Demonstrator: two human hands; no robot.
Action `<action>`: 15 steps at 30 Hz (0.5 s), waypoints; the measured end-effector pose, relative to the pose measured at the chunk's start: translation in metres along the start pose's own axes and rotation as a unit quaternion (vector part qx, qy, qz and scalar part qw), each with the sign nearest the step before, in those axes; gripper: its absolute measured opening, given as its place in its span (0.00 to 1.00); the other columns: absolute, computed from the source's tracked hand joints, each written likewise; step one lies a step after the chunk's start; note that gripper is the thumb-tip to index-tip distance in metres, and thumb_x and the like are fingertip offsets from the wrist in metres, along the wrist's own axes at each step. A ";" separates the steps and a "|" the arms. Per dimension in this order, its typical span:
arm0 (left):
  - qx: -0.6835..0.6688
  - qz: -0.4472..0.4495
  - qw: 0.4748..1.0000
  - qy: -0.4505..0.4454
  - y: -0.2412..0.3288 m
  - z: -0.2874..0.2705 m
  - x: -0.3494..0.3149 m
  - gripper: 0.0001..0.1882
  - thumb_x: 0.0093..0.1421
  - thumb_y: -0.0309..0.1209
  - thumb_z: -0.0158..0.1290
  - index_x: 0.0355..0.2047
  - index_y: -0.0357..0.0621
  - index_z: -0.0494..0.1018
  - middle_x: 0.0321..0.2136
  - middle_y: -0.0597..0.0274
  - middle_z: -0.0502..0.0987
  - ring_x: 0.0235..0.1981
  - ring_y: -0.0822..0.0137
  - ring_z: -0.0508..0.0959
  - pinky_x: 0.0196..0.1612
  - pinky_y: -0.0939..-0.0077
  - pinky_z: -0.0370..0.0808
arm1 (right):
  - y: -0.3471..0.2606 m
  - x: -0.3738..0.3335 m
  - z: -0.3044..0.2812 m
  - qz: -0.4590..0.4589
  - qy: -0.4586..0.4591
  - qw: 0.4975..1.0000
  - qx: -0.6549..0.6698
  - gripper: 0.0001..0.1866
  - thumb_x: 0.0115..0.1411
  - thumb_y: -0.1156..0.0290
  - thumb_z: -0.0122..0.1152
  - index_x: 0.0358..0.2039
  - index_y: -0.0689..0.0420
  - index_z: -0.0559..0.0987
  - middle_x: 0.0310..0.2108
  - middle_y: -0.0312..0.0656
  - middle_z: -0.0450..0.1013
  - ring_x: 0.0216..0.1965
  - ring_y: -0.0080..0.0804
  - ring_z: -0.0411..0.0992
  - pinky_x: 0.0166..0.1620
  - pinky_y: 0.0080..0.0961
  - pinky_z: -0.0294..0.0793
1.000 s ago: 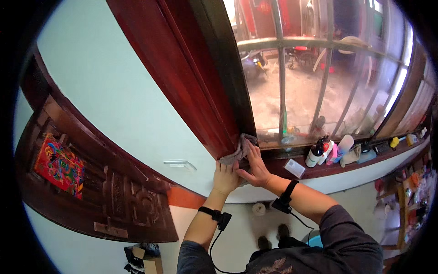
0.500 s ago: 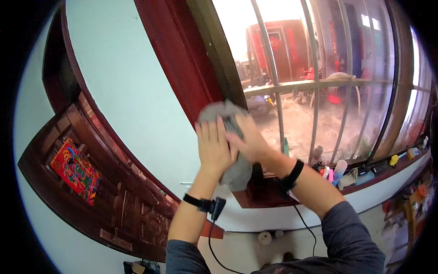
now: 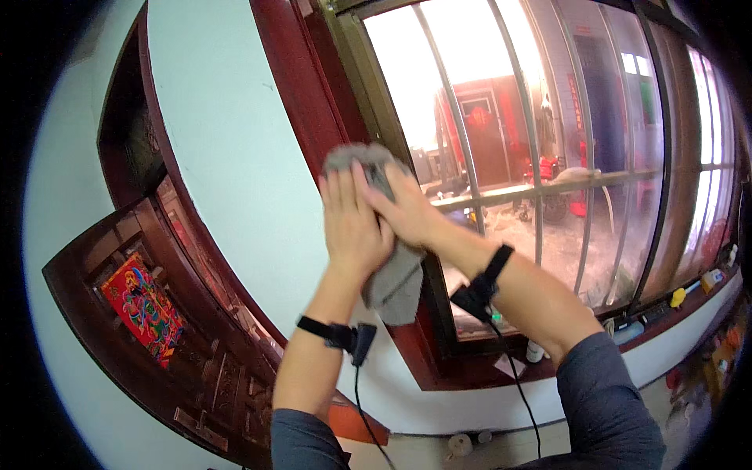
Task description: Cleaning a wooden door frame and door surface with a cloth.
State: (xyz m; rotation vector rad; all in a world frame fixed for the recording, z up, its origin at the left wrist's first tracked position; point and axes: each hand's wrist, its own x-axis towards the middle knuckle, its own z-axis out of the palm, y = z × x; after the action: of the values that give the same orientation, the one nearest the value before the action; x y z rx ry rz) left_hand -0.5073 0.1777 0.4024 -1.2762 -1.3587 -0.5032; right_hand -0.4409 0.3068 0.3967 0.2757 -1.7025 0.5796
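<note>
A pale-walled room with a barred window, seen from above the person's own arms; clock directions are taken from the centre of the view. Nearest, dark sleeves enter at seven and four o'clock, and each bare forearm wears a black strap (image 3: 489,274) with a small device and a cable. The hands meet at the centre, side by side and touching, the left (image 3: 354,235) a little lower, the right (image 3: 406,205) toward one o'clock. Both lie flat on a grey cloth (image 3: 398,294), fingers extended, the right thumb reaching across the left fingers. The cloth shows above and below the hands, against the red-brown frame (image 3: 301,86), which rises toward eleven o'clock. At five o'clock, a pale roll (image 3: 460,445) sits on the floor. A dark red sill (image 3: 470,368) runs from five round to three o'clock, bearing a white bottle (image 3: 534,352) and, farther along, a yellow object (image 3: 678,298). At eight o'clock stands a carved brown door (image 3: 227,384) with a colourful red picture (image 3: 145,309). Farthest, at two o'clock, beyond the bars (image 3: 529,102), a reddish doorway (image 3: 484,133) shows through hazy glass.
</note>
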 end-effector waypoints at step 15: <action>-0.020 0.026 0.999 -0.029 -0.010 -0.001 -0.026 0.46 0.56 0.38 0.57 0.68 0.22 0.53 0.65 0.25 0.57 0.68 0.26 0.55 0.72 0.31 0.47 | -0.015 -0.022 -0.011 0.025 -0.106 0.971 -0.213 0.44 0.68 0.40 0.50 0.62 0.73 0.65 0.65 0.70 0.62 0.57 0.66 0.68 0.62 0.50 0.65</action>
State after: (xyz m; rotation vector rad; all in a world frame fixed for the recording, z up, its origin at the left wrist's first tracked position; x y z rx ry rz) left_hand -0.5218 0.1636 0.3837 -1.3644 -1.3658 -0.4635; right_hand -0.4198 0.2967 0.3802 -0.0149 -1.9958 0.2123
